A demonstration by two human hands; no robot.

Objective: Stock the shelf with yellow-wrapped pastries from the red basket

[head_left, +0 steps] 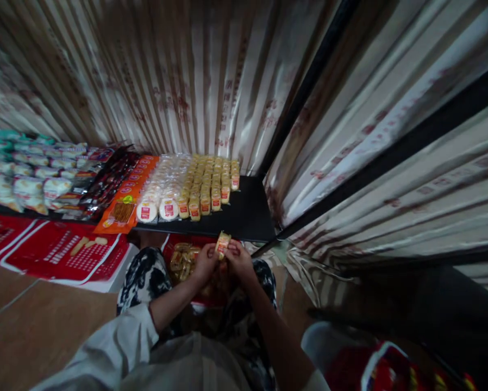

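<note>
Between my two hands is a small yellow wrapped snack (223, 244) with a red label, held upright in front of the shelf edge. My left hand (206, 263) pinches its left side, and my right hand (239, 257) grips the right side. Below them, between my knees, a red box (167, 251) holds many similar yellow wrapped snacks (183, 260). On the black shelf (248, 209) just ahead stand rows of the same yellow snacks (205, 198), packed close together. Beside these rows lie round white wrapped crackers (169, 206) with red labels.
Farther left on the shelf are an orange snack packet (124, 209), dark packets (101, 184) and white bags (27, 187). Red boxes (68, 250) sit under the shelf. Striped curtain cloth (203, 81) and black frame bars (374, 157) enclose the back and right. A red bag (358, 369) lies lower right.
</note>
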